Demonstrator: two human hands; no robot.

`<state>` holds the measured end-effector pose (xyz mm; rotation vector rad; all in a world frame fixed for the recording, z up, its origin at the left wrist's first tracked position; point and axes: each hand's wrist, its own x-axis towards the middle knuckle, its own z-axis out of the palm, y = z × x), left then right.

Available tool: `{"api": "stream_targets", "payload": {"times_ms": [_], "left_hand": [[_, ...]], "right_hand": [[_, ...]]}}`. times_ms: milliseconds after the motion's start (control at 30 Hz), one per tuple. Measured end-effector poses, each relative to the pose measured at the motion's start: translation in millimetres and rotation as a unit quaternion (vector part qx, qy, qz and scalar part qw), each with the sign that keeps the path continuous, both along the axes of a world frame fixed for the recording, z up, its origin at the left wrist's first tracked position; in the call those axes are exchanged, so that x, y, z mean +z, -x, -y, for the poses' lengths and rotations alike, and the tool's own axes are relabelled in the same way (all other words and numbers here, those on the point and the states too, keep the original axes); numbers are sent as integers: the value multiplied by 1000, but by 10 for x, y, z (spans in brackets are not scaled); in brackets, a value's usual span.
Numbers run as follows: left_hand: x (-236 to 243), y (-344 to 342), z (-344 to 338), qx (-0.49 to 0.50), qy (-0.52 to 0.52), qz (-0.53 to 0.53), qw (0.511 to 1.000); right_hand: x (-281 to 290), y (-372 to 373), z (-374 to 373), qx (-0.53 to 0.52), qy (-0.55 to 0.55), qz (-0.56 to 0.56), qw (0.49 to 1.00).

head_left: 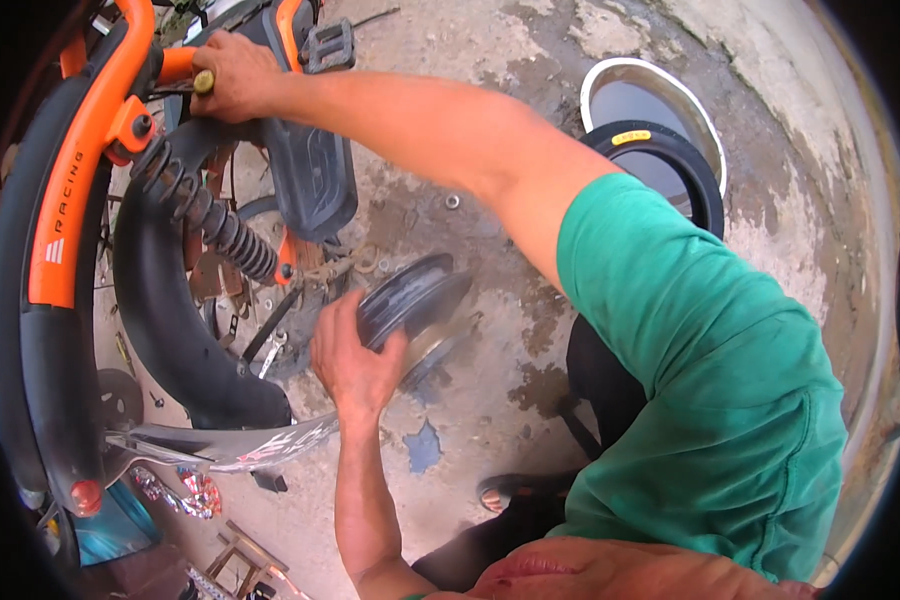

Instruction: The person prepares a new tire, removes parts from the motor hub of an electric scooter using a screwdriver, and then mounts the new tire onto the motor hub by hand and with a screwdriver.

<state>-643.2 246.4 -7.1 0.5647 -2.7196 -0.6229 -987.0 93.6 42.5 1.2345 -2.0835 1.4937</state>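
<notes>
My left hand (pixel 355 362) curls over the side of a dark wheel rim (pixel 410 292), its thumb and fingers apart around the edge. The rim is tilted, bears no tyre, and is partly blurred. My right hand (pixel 235 78) reaches across to the orange frame (pixel 176 66) of a two-wheeler. Its fingers are closed, and a round yellow handle end (pixel 203 82) pokes out by the thumb; the rest of that handle is hidden. Below this hand are a black curved mudguard (pixel 155 300) and a coil-spring shock absorber (pixel 225 228).
At the upper right, a black tyre (pixel 705 178) leans over a white-rimmed basin (pixel 715 130) of water. A nut (pixel 453 201) lies on the stained concrete. A wrench (pixel 273 352) rests beside the mudguard. A pedal (pixel 328 46) sticks out near my right hand.
</notes>
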Motion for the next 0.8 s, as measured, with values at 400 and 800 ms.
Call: {"api": "stream_targets", "payload": {"times_ms": [400,800], "left_hand": [[54,43,-110,34,27,25,999],[45,103,-147,59,1,66,996]], "right_hand": [[168,-23,-267,89,-93,22,992],[844,-157,-959,92,-357,-55,928]]}}
